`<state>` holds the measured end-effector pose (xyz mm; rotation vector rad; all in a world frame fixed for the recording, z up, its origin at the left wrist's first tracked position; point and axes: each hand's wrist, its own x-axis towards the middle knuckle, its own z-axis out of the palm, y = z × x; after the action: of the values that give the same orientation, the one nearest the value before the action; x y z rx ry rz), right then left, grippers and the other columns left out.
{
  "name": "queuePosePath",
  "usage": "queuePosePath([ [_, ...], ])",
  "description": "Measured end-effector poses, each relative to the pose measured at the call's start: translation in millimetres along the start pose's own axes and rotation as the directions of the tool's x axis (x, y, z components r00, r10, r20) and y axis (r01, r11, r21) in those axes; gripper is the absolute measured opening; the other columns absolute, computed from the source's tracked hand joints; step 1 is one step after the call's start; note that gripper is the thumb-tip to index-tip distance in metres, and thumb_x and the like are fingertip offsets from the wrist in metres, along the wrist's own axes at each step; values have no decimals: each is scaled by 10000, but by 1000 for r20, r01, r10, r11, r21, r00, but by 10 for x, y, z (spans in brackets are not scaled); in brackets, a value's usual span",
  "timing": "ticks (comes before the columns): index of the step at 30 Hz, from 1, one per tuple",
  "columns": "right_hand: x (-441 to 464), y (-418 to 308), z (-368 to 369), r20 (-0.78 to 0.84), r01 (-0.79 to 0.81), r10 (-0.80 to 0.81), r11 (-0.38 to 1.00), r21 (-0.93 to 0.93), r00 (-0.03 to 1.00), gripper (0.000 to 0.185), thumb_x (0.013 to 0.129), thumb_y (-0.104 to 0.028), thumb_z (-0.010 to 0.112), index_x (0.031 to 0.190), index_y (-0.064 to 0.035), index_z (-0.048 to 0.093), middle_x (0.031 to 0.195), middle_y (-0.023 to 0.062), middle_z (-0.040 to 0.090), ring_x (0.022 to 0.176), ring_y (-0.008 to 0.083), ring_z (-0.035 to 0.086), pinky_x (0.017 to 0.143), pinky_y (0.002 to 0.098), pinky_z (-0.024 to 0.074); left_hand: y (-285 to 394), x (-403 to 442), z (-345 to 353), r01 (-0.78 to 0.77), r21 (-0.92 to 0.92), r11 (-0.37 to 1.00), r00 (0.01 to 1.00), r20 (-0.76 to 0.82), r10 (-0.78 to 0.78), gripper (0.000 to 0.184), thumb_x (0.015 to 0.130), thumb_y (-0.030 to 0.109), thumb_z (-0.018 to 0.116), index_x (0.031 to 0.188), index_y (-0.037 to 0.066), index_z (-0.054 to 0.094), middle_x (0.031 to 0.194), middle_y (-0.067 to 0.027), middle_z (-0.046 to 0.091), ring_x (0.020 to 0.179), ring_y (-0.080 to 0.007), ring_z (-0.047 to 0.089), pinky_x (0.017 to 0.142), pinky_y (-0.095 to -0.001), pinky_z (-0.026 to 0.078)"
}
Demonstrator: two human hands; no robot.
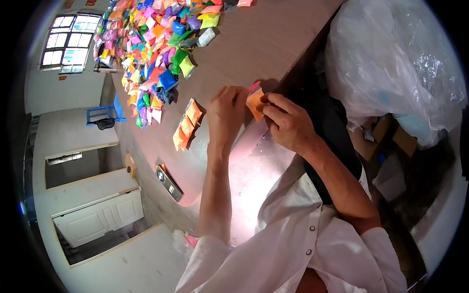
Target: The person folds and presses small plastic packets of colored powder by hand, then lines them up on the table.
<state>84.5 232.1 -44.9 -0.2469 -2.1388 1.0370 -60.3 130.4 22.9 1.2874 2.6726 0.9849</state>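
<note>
My right hand (288, 119) pinches an orange packet (255, 104) near the table's front edge. A small pink-red piece (254, 87) shows at the packet's top. Just left of the packet, my left hand (227, 105) is closed above the brown table (254, 44); what its fingers hold, if anything, is hidden. Several orange packets (186, 126) lie in a short row on the table, to the left of my left hand.
A large heap of colourful packets (156, 44) covers the table's far left part. A dark case-like object (168, 182) lies by the left edge. Clear plastic bags (391, 58) bulge at the right, above cardboard pieces (401, 141). A blue chair (105, 113) stands beyond the table.
</note>
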Motion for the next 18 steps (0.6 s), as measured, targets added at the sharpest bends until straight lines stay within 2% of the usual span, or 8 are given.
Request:
queuePosePath([
  [1, -1, -8, -5, 31, -23, 23, 1000, 0, 999, 204, 857, 63, 733, 1053, 7, 741, 1198, 122, 690, 1069, 289, 729, 920, 351, 623, 60, -85, -13, 2, 0, 1000, 1000, 2, -2, 101, 938, 104, 730, 943, 6, 752, 883, -159, 729, 742, -340, 716, 674, -406, 559],
  [3, 9, 0, 1, 8, 15, -15, 1000, -9, 1000, 182, 890, 31, 713, 1068, -1, 730, 1203, 124, 696, 1062, 285, 730, 902, 357, 622, 154, -240, 1, 53, -31, 998, 999, 12, -52, 95, 938, 80, 748, 954, -12, 767, 875, -141, 744, 735, -199, 722, 670, -325, 552],
  [5, 28, 4, 15, -14, 59, -60, 998, -18, 998, 162, 922, -2, 693, 1082, -9, 718, 1208, 127, 702, 1054, 281, 731, 884, 362, 622, 40, -269, 31, 33, 27, 999, 999, 4, -33, 107, 949, 92, 742, 963, -11, 767, 882, -134, 749, 741, -200, 723, 676, -328, 554],
  [8, 31, -18, 36, -30, 51, -51, 999, -3, 998, 191, 857, 70, 726, 1036, 6, 740, 1192, 107, 695, 1053, 287, 732, 905, 343, 625, -118, -216, 28, -14, 52, 999, 1000, -20, 16, 116, 957, 98, 738, 975, -13, 768, 881, -132, 750, 743, -203, 720, 684, -329, 555],
  [10, 38, -16, 14, -23, 32, -32, 999, 1, 999, 201, 854, 74, 725, 1043, 6, 742, 1187, 104, 697, 1047, 286, 733, 897, 341, 628, -157, -158, 35, 23, 75, 997, 997, -70, -18, 84, 934, 86, 736, 943, 5, 754, 895, -161, 742, 743, -328, 726, 670, -382, 564],
  [14, 2, 5, -3, -31, 31, -31, 999, -8, 999, 206, 863, 66, 726, 1060, 5, 745, 1188, 104, 698, 1048, 284, 734, 906, 344, 628, -28, -259, -23, 115, 39, 993, 992, -60, -113, 90, 939, 90, 727, 942, 4, 753, 898, -162, 744, 754, -325, 730, 678, -382, 565],
  [16, 12, -13, -6, -18, 29, -30, 1000, -8, 999, 208, 861, 64, 731, 1059, 2, 744, 1184, 107, 697, 1054, 286, 731, 906, 344, 626, 145, -345, -37, 121, -100, 988, 990, -58, -127, 95, 943, 92, 723, 939, 3, 754, 886, -160, 742, 751, -320, 729, 681, -388, 562],
  [18, 10, -1, 35, -32, 53, -53, 999, -7, 998, 215, 852, 66, 738, 1057, 2, 742, 1184, 110, 696, 1057, 288, 729, 904, 348, 626, 93, -382, 0, 85, -28, 996, 994, -66, -87, 98, 946, 93, 722, 937, 1, 753, 875, -161, 740, 744, -318, 724, 678, -387, 559],
])
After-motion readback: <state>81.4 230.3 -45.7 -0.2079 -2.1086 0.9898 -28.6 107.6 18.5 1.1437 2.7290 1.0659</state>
